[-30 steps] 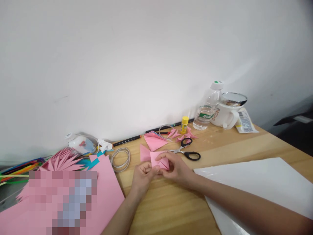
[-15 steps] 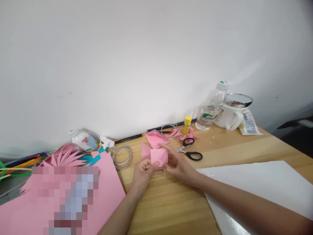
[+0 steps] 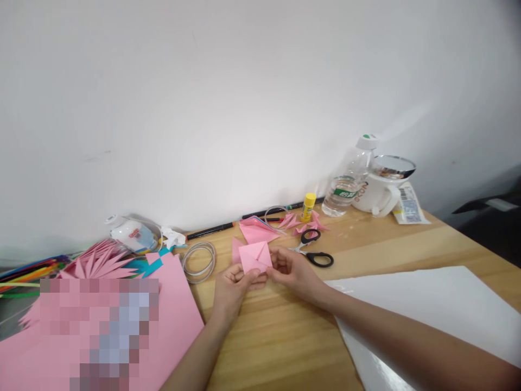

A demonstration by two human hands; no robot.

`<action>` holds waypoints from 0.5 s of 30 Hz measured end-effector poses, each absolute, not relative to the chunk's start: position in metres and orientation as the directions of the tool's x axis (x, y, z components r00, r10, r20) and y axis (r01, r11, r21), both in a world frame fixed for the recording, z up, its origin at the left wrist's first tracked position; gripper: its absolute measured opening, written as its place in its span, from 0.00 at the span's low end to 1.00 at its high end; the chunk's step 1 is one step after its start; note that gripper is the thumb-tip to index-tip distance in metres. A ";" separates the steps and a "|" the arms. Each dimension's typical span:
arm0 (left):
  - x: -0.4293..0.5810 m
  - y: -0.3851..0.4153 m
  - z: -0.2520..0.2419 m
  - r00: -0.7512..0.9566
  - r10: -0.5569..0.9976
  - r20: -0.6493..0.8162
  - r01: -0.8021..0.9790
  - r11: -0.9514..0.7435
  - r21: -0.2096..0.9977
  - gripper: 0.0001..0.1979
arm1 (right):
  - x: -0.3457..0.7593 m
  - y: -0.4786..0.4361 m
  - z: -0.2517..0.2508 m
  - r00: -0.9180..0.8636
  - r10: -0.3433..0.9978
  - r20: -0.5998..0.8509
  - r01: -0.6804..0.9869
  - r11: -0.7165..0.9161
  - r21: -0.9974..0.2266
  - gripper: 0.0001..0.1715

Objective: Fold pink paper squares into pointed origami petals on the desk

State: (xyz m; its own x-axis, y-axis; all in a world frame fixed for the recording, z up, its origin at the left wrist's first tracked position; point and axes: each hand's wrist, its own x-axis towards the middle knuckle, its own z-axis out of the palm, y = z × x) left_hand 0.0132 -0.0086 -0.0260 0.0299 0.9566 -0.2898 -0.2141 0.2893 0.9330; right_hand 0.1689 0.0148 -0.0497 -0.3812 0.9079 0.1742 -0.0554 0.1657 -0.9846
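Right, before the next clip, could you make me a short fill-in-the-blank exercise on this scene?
1. The left hand holds a folded paper square coloured ____.
2. The handles of the scissors are ____.
3. In the picture, the white sheet lies to the ____ of the large pink sheet.
4. Of the scissors and the clear bottle, the one holding liquid is the ____.

Missing words: pink; black; right; bottle.
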 end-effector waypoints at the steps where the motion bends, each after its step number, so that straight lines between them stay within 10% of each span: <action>1: 0.013 -0.009 -0.026 0.036 0.956 -0.291 -0.208 0.292 0.933 0.14 | 0.169 0.014 -0.049 -0.385 0.907 0.172 -0.063 0.161 -0.985 0.15; 15: 0.011 -0.009 -0.024 0.037 0.948 -0.316 -0.226 0.316 0.922 0.13 | 0.169 0.016 -0.047 -0.388 0.913 0.124 -0.151 0.070 -0.986 0.16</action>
